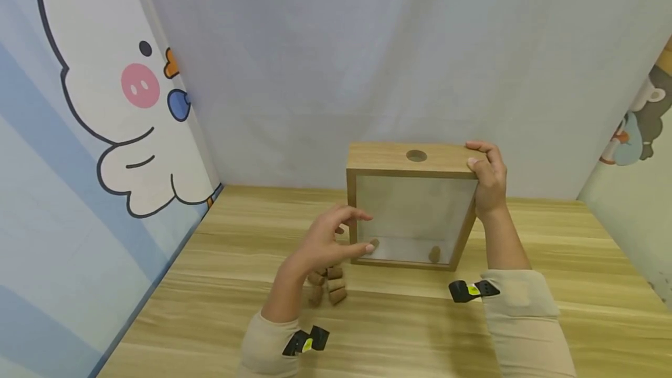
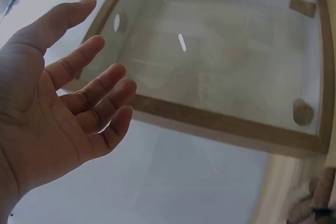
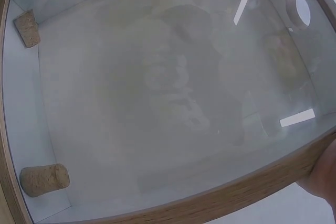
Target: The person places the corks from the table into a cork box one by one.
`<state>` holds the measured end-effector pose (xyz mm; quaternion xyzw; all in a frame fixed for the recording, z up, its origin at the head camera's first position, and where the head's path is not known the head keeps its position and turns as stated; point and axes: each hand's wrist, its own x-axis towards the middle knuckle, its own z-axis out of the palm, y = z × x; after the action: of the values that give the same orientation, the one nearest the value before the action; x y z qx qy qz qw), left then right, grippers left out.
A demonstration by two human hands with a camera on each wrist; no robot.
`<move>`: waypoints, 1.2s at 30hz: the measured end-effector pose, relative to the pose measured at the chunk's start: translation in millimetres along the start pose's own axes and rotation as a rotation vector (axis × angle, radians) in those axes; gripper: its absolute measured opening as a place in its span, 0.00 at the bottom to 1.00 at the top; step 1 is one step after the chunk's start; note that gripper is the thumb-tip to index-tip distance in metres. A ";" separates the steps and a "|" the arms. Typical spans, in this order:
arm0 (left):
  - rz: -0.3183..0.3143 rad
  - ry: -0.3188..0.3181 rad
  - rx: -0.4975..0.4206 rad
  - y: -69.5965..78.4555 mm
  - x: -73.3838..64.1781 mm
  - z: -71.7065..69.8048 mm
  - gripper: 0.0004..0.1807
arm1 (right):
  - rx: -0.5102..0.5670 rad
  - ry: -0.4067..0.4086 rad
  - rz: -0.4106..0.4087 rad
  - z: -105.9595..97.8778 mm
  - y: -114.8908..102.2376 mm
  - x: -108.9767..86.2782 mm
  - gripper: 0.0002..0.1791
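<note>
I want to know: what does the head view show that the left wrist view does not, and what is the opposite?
Only the head view: the right hand, gripping the upper right corner of a shallow brown wooden box, and a white cartoon figure with a pink oval on the wall.

Only the left wrist view: the palm of the left hand and a bright white streak on the box's clear, flat pane.

Both: the left hand, holding nothing, the box, and two small brown cork pieces inside it.
</note>
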<state>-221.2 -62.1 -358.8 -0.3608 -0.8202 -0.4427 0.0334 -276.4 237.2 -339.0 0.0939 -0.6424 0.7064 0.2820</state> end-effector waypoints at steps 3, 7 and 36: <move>-0.014 -0.011 0.012 -7.3 -5.0 -0.8 0.25 | -0.003 0.001 0.002 -0.3 -0.3 -0.1 0.16; -0.046 -0.032 0.023 -15.5 -10.7 -2.0 0.25 | -0.013 0.007 -0.002 -0.8 -0.8 0.8 0.16; -0.132 -0.157 -0.082 -100.3 -71.8 -7.6 0.21 | 0.013 -0.004 -0.011 0.0 2.6 -0.7 0.16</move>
<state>-232.6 -143.1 -451.5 -0.3408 -0.8234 -0.4475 -0.0751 -277.1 236.9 -341.6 0.1007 -0.6379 0.7087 0.2841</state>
